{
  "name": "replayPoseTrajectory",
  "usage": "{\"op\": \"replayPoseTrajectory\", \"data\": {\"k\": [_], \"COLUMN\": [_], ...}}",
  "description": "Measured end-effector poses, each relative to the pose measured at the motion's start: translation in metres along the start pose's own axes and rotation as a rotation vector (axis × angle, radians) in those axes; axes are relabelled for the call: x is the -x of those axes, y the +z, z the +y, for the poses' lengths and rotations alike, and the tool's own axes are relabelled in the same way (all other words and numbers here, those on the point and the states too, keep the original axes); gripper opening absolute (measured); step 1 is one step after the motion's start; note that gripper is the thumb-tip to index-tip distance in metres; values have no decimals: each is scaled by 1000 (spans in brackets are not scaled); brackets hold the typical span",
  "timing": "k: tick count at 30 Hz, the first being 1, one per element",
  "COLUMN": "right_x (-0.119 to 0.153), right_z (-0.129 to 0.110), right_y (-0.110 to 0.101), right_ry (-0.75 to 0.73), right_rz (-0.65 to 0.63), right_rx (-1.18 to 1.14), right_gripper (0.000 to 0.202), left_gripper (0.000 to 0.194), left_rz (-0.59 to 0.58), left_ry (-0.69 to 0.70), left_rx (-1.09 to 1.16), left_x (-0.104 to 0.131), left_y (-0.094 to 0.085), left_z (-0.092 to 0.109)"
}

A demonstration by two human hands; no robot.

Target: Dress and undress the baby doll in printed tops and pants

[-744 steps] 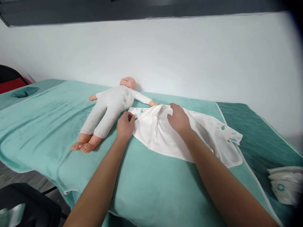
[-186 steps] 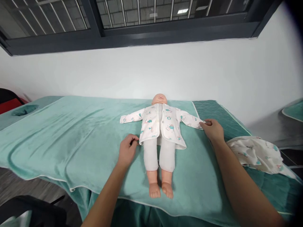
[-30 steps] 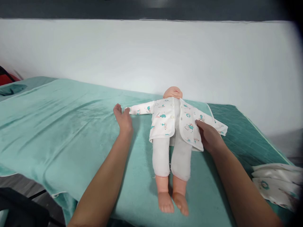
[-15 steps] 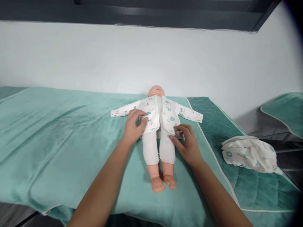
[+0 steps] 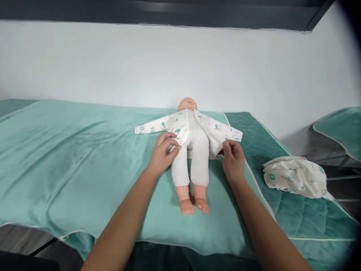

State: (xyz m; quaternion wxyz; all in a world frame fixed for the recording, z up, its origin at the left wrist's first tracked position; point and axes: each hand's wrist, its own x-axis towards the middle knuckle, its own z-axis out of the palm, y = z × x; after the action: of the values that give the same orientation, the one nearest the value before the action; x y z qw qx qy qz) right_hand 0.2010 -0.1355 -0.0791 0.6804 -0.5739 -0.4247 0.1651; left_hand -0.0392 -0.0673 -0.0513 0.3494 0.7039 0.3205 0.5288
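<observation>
A baby doll (image 5: 200, 158) lies on its back, head toward the wall and feet toward me. It wears a white baby jacket (image 5: 176, 124) with a green and red print, its front unfastened and both sleeves spread sideways. My left hand (image 5: 165, 152) pinches the lower edge of the jacket's left front panel. In my right hand (image 5: 233, 158), closed fingers grip the corner of the right front panel, which is folded outward and shows its plain inner side. The doll's white cloth body and legs show between the panels.
A green blanket (image 5: 84, 169) covers the bed under the doll. At the right, a crumpled printed white cloth (image 5: 296, 177) lies on a darker quilted green mat (image 5: 307, 222). A white wall (image 5: 113, 64) stands behind, with a dark beam (image 5: 169, 13) above.
My right hand has moved outward and pulled the right front panel open to the side. My left hand stays at the left panel's lower edge. The view has shifted slightly.
</observation>
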Motion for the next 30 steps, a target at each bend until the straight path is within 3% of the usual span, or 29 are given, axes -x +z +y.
{"op": "replayPoseTrajectory", "data": {"k": [5,8,18,22,26,30], "right_x": [-13,-15,5,32,46,31], "right_z": [6,6,0,-11,-22,-19], "right_y": [-12,-17,-33,-51,-94,-163], "right_ry": [200,231,247,186,13,-400], "right_rz": [227,274,353,210,42,-1], "right_rx": [-473,-503,-345,-165,215,776], "right_gripper": [22,22,14,14,20,45], "left_gripper": [9,13,16,19,23,25], "left_rz": [506,668,674,679,689,640], "left_ry": [-170,-218,-303,-267,-122,-42], "left_rx": [182,238,49,-79,-203,-233], "left_x": [-5,-1,25,25,27,28], "left_y": [-7,-17,-24,-25,-25,-23], "left_z": [-18,-28,-21,-21,-20,-17]}}
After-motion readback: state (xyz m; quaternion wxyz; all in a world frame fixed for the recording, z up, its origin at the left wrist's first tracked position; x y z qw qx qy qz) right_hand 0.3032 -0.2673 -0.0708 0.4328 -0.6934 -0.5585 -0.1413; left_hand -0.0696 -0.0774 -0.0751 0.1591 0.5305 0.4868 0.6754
